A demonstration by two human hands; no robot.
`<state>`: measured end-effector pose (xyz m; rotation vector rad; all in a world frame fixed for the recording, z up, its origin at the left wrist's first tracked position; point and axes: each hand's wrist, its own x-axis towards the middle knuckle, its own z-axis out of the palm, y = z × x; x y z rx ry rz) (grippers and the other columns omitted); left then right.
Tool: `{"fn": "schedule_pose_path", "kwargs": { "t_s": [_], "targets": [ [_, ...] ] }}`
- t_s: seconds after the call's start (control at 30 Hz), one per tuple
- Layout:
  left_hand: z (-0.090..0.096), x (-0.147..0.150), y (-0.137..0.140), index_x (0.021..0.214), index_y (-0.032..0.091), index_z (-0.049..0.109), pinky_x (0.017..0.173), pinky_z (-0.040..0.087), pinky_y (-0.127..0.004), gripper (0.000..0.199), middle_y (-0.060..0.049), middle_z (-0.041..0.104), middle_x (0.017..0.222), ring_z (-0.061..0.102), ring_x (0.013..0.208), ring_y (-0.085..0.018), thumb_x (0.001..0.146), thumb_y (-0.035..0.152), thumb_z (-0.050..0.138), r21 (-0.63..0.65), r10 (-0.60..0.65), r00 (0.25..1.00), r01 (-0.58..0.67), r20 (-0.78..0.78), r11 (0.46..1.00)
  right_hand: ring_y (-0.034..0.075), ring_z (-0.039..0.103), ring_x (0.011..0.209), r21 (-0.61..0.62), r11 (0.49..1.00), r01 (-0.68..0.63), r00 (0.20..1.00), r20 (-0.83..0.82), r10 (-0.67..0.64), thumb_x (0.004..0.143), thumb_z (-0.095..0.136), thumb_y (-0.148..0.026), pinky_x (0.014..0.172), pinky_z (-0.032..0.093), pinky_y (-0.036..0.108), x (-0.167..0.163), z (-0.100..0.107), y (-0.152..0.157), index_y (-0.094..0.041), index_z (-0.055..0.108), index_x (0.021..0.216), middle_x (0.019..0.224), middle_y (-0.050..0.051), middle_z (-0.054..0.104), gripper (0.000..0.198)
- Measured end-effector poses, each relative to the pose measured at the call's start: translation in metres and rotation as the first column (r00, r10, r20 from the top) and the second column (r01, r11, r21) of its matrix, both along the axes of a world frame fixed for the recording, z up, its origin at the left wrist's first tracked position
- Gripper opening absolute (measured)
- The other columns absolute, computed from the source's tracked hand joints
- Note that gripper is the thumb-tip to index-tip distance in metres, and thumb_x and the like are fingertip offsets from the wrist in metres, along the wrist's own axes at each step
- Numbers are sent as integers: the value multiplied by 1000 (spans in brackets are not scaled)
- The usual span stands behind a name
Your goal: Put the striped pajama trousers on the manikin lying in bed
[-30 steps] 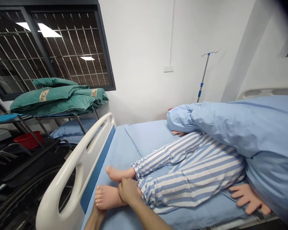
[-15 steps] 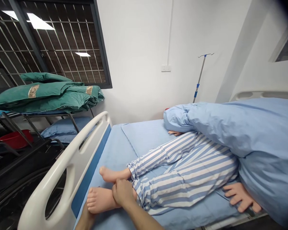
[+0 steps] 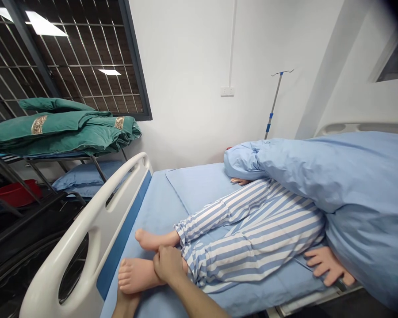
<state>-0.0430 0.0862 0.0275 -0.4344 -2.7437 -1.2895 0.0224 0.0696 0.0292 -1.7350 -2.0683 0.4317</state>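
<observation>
A manikin in blue-and-white striped trousers point(image 3: 252, 240) lies on a bed, its bare feet toward the footboard. My right hand point(image 3: 168, 265) is closed over the ankle of the nearer foot point(image 3: 137, 274), fingers wrapped across its top. From below, my left hand point(image 3: 128, 302) cups the sole and heel of that same foot; its fingers are hidden behind it. The farther foot point(image 3: 151, 240) rests on the blue sheet point(image 3: 166, 207), just beyond my right hand. A blue quilt point(image 3: 358, 176) covers the upper body, and one manikin hand point(image 3: 328, 264) sticks out at the near edge.
The white footboard point(image 3: 64, 247) stands at the left of the bed. Beyond it are a black wheelchair point(image 3: 23, 247), a red basin point(image 3: 18, 193) and folded green quilts point(image 3: 76, 130) on a frame. An IV pole point(image 3: 274, 104) rises behind the bed by the wall.
The whole view has shifted slightly, with everything a little farther left and up in the picture. Both hands keep the same hold on the foot and ankle.
</observation>
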Motion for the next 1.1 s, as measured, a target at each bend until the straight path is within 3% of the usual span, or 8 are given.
{"fn": "schedule_pose_path", "kwargs": {
  "t_s": [0.1, 0.4, 0.87, 1.1],
  "targets": [
    [5, 6, -1, 86, 17, 45, 55, 25, -34, 37, -13, 50, 78, 46, 83, -32, 79, 12, 9, -15, 143, 985, -145, -99, 989, 27, 61, 72, -14, 1000, 12, 1000, 14, -11, 78, 36, -25, 65, 45, 36, 0, 1, 0, -11, 62, 83, 78, 15, 64, 30],
    [3, 7, 1, 93, 12, 47, 59, 29, -36, 41, -12, 51, 79, 47, 82, -28, 81, 11, 8, -174, 138, 972, -172, -192, 970, 27, 61, 74, -27, 1000, -16, 1000, 5, 16, 78, 35, -25, 66, 44, 37, 3, 4, -1, -12, 62, 84, 79, 15, 65, 31],
    [2, 9, 3, 94, 14, 45, 62, 31, -37, 48, -13, 52, 82, 47, 83, -29, 83, 17, -2, -119, 158, 970, -182, -185, 976, 28, 61, 71, -20, 1000, -11, 999, 32, 12, 77, 35, -26, 61, 45, 39, 3, 5, -1, -13, 62, 84, 79, 13, 65, 31],
    [13, 12, 0, 93, 14, 44, 63, 32, -38, 43, -14, 52, 85, 47, 84, -29, 83, 17, 3, -138, 154, 977, -174, -146, 975, 27, 61, 71, -40, 999, -13, 1000, 18, 14, 76, 36, -25, 61, 45, 38, 3, 8, -1, -13, 62, 84, 78, 14, 65, 30]
  ]
}}
